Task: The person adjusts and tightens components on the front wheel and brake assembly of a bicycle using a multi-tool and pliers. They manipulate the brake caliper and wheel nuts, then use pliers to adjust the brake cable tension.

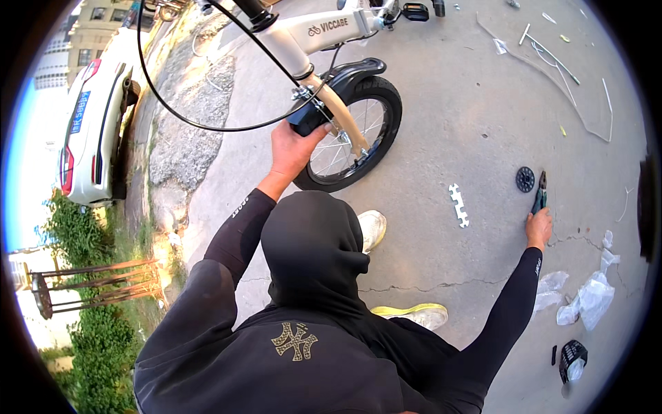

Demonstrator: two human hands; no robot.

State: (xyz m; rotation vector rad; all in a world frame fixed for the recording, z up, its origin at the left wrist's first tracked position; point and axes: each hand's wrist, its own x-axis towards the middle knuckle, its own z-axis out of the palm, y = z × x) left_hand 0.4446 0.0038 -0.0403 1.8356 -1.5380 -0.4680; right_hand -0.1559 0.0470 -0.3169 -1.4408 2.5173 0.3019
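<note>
A cream-white bicycle [284,47] leans in from the top, with its black front tyre [396,110] on the concrete. My left hand [295,148] is closed round the black front mudguard [314,119] beside the beige fork [343,119]. Out on the ground to the right, my right hand [538,228] has its fingers wrapped round the handles of dark green pliers [540,193], whose jaws point away from me. A black round disc with holes [525,179] lies just left of the pliers. Farther left rests a flat silver multi-slot spanner [458,205].
Clear plastic bags [592,298] and a black basket-like part [572,360] lie at the lower right. Thin tubes and strips [552,58] are scattered at the upper right. A black cable [160,96] loops before the bicycle. A white car [96,134] stands left.
</note>
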